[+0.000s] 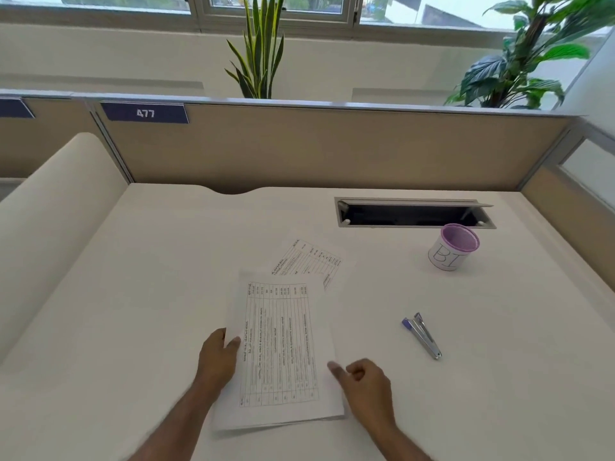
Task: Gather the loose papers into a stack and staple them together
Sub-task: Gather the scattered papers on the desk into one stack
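White desk surface (139, 294) fills the lower part of the view, closed in at the back by a tan partition (332, 148); on the partition's upper left sits a dark blue label (145, 112) reading "477" in white; a second blue label (13, 108) at the far left edge is cut off and shows no legible writing. Behind the partition stand a tall striped snake plant (259, 44) and a broad-leaved plant (519, 58), with windows above them. A cable slot (412, 212) with a raised flap is set into the desk at the back right; just in front of it stands a purple mesh cup (453, 247) wrapped in white paper bearing hand-drawn letters that look like "BI", the rest turned out of sight.

Near the middle of the desk lies a stack of papers (283, 347), printed with a ruled table whose text is too small to read; a loose sheet (307, 262) with a similar table lies partly under its far corner, angled to the right. The left hand (218, 357) grips the stack's left edge, thumb on top and fingers beneath; the right hand (364, 380) rests at the stack's right edge, loosely curled, one finger pointing toward the paper, holding nothing. A stapler (422, 334), silver with a blue end, lies closed on the desk well to the right of the papers, untouched.
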